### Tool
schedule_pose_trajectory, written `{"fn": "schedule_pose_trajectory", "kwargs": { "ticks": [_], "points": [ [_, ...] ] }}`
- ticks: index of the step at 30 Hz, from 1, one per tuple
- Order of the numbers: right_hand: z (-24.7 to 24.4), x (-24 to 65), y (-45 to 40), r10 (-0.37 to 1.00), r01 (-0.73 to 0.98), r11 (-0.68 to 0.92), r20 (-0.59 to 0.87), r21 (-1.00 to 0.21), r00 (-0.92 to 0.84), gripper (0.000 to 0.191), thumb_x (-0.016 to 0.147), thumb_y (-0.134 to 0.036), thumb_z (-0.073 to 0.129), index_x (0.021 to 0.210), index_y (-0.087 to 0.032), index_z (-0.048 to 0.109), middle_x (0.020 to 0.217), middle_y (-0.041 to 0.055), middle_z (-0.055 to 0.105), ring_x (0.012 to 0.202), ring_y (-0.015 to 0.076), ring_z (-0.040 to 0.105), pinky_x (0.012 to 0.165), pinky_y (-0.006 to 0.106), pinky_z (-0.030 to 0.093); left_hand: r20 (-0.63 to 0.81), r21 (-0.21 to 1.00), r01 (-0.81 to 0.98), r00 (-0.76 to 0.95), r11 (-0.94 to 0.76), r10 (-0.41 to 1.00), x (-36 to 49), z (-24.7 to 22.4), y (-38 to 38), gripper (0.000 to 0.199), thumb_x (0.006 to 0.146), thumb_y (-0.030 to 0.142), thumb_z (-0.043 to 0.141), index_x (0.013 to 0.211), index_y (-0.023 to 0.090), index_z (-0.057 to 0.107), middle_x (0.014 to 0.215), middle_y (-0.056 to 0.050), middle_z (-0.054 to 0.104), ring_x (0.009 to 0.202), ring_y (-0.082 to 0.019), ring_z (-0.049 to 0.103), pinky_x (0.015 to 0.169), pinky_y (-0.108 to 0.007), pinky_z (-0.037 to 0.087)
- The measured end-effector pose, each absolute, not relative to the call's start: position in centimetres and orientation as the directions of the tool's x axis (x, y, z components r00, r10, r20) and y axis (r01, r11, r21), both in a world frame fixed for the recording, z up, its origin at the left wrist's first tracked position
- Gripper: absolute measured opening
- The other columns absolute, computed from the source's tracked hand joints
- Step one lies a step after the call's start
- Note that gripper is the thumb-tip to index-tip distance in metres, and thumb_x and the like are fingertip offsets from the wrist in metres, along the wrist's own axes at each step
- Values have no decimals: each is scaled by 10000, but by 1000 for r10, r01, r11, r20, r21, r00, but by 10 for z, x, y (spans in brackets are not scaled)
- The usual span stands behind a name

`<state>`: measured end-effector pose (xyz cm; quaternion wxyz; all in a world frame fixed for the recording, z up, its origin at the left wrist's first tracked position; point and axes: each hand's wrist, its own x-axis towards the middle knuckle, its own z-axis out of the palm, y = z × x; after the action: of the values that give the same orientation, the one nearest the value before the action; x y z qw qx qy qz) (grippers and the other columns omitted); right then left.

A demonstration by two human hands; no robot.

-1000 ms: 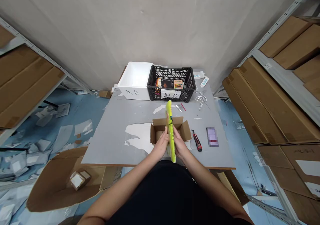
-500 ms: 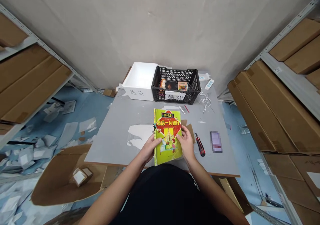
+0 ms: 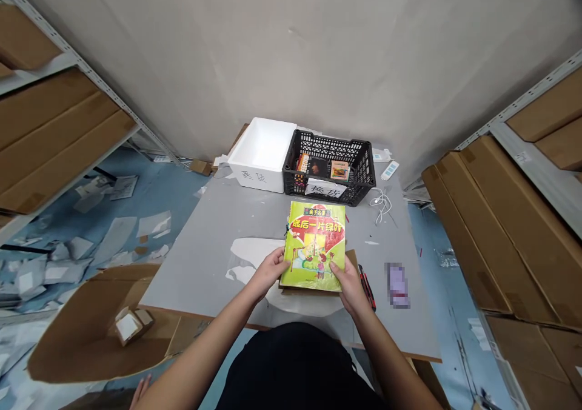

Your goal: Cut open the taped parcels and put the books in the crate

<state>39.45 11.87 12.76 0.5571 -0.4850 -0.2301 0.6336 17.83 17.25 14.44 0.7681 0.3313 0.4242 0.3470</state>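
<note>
A children's picture book (image 3: 313,249) with a yellow-green cover faces up over the table's front half. My left hand (image 3: 269,272) is closed on its lower left edge, thumb on the cover. At the lower right edge my right hand (image 3: 349,281) grips it the same way. A piece of brown cardboard (image 3: 353,257) shows from beneath the book. Just right of my right hand lies a red and black box cutter (image 3: 367,289), partly hidden by it. White paper (image 3: 254,252) lies left of the book.
Behind the book stand a white foam box (image 3: 259,176) and a black crate (image 3: 334,194) holding several books. A phone (image 3: 398,285), a cable (image 3: 381,204) and a power strip (image 3: 390,170) lie at right. Another person's fingers (image 3: 142,390) show at lower left, near a large carton (image 3: 91,361).
The book has turned from slightly tilted to lying flatter and moved a little right and away from my body. Both hands keep hold of it. The camera view has shifted.
</note>
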Motion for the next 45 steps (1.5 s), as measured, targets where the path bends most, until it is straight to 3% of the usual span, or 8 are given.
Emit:
{"fn": "schedule_pose_trajectory", "kwargs": {
  "ticks": [6, 16, 22, 26, 28, 32, 40, 45],
  "points": [
    [123, 408, 172, 916, -288, -289, -351, -913, 193, 552, 721, -395, 738, 1230, -252, 582, 1197, 53, 680, 1106, 305, 620, 924, 437, 505, -436, 850, -97, 422, 518, 795, 177, 125, 219, 733, 753, 388, 721, 1391, 200, 411, 957, -72, 702, 739, -187, 681, 534, -263, 556],
    [159, 443, 362, 979, -158, -65, -93, -985, 182, 494, 657, -348, 725, 1107, -221, 567, 1107, 66, 710, 983, 270, 674, 843, 422, 548, -181, 968, -109, 321, 226, 930, 212, 165, 406, 601, 803, 318, 646, 1352, 144, 476, 944, -94, 701, 734, -191, 675, 588, -308, 574],
    [160, 469, 476, 963, 277, -140, -66, -951, 260, 381, 748, -299, 649, 1102, -169, 593, 1008, 100, 721, 950, 249, 677, 826, 407, 545, -231, 960, 171, 45, 220, 972, 233, 176, 504, 541, 805, 212, 609, 1324, 106, 500, 1063, -133, 683, 890, -207, 671, 785, -348, 555],
    [131, 483, 467, 949, 439, -180, -37, -880, 314, 395, 708, -220, 665, 1096, -153, 643, 1145, 143, 683, 1157, 296, 583, 1036, 464, 408, -167, 938, 294, -79, 183, 983, 214, 148, 497, 480, 792, 183, 592, 1267, 119, 566, 1177, -142, 650, 1108, -249, 597, 992, -388, 441],
    [113, 490, 435, 953, 560, -103, 81, -822, 293, 406, 756, -254, 610, 1147, -154, 642, 1245, 144, 638, 1223, 288, 536, 1095, 465, 346, -78, 918, 385, -55, 94, 995, 198, 130, 470, 449, 821, 226, 562, 1260, 133, 581, 1168, -133, 658, 1095, -248, 605, 1001, -398, 431],
    [85, 507, 340, 943, 615, 2, 206, -788, 261, 436, 851, -373, 511, 1218, -165, 623, 1319, 143, 588, 1263, 262, 502, 1105, 459, 345, -145, 902, 416, 41, 115, 989, 171, 97, 382, 538, 831, 370, 586, 1325, 162, 536, 1257, -153, 613, 1085, -255, 619, 954, -400, 469],
    [40, 523, 149, 875, 357, -452, -328, -818, 356, 851, 772, -548, 625, 1498, -239, 307, 1510, 139, 387, 1340, 293, 441, 1053, 462, 419, -418, 853, 301, -95, 426, 904, 161, 59, 204, 877, 759, 478, 673, 1487, 177, 287, 1512, -196, 350, 1325, -308, 447, 1007, -429, 439],
    [12, 509, 100, 846, 229, -533, -512, -815, 150, 603, 754, -488, 619, 1293, -220, 576, 1217, 110, 669, 1118, 284, 639, 947, 433, 513, -517, 820, 312, 46, 480, 854, 170, 31, 160, 654, 704, 434, 666, 1267, 121, 550, 1287, -186, 604, 1185, -326, 575, 976, -435, 457]
  ]
}}
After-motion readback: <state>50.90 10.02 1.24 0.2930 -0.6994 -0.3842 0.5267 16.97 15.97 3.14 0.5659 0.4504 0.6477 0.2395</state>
